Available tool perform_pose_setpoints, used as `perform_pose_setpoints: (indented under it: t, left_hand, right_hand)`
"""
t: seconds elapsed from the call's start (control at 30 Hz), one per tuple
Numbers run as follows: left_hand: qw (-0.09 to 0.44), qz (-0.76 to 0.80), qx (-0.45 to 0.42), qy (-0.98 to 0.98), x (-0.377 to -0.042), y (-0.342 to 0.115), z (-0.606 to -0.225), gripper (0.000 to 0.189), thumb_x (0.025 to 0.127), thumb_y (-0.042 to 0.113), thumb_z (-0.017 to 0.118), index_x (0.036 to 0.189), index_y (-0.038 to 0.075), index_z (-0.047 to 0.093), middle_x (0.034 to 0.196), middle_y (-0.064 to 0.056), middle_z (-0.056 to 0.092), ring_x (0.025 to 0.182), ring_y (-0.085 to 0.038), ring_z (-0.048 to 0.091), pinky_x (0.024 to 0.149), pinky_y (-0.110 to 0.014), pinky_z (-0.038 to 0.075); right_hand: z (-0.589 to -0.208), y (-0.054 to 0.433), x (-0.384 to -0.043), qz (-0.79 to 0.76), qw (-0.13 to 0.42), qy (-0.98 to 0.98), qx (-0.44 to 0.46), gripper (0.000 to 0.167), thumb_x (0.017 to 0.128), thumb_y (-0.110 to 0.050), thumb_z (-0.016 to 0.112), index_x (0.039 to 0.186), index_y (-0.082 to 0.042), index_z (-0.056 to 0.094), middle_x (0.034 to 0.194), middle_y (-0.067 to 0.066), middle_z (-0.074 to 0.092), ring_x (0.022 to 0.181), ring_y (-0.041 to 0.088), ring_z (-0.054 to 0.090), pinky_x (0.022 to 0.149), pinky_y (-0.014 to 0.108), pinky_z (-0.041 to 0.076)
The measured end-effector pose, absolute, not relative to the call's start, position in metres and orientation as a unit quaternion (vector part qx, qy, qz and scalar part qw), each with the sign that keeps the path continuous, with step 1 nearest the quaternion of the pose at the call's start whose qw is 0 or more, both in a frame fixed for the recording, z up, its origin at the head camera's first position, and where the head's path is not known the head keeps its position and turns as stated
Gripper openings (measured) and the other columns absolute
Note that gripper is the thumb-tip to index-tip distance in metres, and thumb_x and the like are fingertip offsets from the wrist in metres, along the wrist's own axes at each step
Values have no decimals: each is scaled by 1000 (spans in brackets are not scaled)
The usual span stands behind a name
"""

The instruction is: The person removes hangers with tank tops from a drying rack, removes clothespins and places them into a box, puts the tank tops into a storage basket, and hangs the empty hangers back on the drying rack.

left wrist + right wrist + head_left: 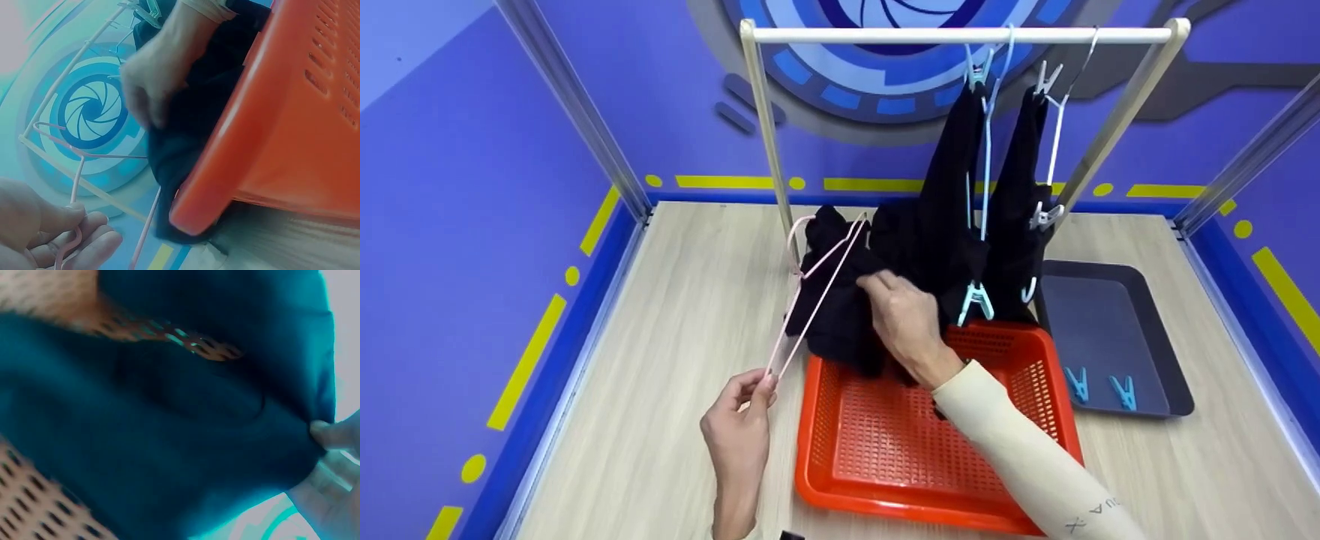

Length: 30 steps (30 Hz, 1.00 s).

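My left hand (741,420) pinches one end of a pink clothes hanger (831,271), whose hook points away toward the rack. In the left wrist view, thumb and fingers close around the hanger's bent end. My right hand (906,319) grips the edge of a black garment (840,319), which hangs over the far left rim of a red basket (840,491). Up close in the right wrist view, the thumb pinches the dark cloth (225,455). Part of the hanger lies across the garment; whether it runs inside the cloth I cannot tell.
A wooden rack (885,35) stands behind, carrying black garments (952,165) clipped with clothespins (976,301) on a blue hanger (988,150) and a white hanger (1057,142). To the right, a dark grey tray (1110,315) holds two blue clothespins (1123,392). Blue panels surround the table.
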<state>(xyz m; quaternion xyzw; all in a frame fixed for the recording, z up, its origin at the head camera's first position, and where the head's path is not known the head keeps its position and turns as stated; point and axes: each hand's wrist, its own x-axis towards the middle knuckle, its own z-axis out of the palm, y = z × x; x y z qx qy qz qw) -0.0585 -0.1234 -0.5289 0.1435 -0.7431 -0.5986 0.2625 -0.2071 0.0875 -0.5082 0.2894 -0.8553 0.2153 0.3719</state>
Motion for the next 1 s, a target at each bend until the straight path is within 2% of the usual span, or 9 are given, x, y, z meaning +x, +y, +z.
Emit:
perform_pose_setpoints:
  t: [0.13,0.27,0.47,0.53,0.6,0.7,0.83,0.93,1.0]
  left_hand:
    - [269,-601,140,-739,-59,-124,-527,8,92,-5,80,100,-6,78,83,-10,75,80,-20,74,72,-25,62]
    - [277,-606,137,-732,-58,-124,-524,8,92,-6,80,99,-6,77,83,-11,75,80,-16,73,72,-25,62]
    - [286,-603,122,-735,-59,-124,-524,8,92,-5,80,99,-6,77,84,-12,76,80,-16,73,71,-25,62]
    - [287,-600,121,-737,-59,-124,-526,8,92,-4,81,99,-6,77,83,-11,76,80,-17,73,70,-25,62]
    - [286,-604,123,-733,-60,-124,-526,8,92,-4,81,99,-5,78,83,-11,76,79,-17,73,70,-24,62]
    - [282,-606,128,-732,-59,-123,-527,8,92,-4,81,99,-5,78,83,-11,76,79,-17,73,70,-24,62]
    - [283,-600,128,-737,-59,-124,-527,8,92,-4,81,99,-4,78,82,-10,75,79,-18,72,70,-24,62]
    - [286,-597,126,-739,-59,-124,-527,8,92,-3,82,99,-4,78,82,-10,75,78,-18,72,69,-25,62]
    - [286,-595,125,-740,-59,-124,-528,8,92,-2,82,99,-3,79,82,-9,75,78,-18,72,69,-25,62]
  right_hand:
    - [-486,83,-197,244,410,-831,285,17,95,6,71,102,-8,78,98,3,75,81,25,73,59,41,62]
    - [-473,82,-177,244,400,-822,324,15,96,5,72,102,-7,78,99,4,76,81,24,74,63,37,63]
    - [-474,91,-143,120,283,-879,364,12,87,3,74,89,-9,72,82,4,67,65,25,65,45,40,54]
    - [-477,94,-135,90,220,-896,376,11,90,-7,78,86,-9,68,78,4,62,63,25,63,44,41,52]
    - [-480,95,-131,66,174,-905,383,23,94,-23,81,84,-9,66,75,5,61,63,25,64,46,41,53]
    - [-487,92,-132,73,173,-907,377,40,98,-44,76,84,-9,64,77,6,62,68,28,65,54,41,55]
    - [-494,83,-145,110,187,-917,335,54,102,-57,64,114,-5,72,115,17,70,109,37,66,92,51,57]
    - [-501,77,-158,112,139,-933,313,76,101,-68,57,150,-10,59,156,23,50,142,43,47,112,65,40]
    - [-508,73,-164,99,105,-939,312,86,99,-73,55,161,-14,48,165,23,37,150,44,37,114,70,36]
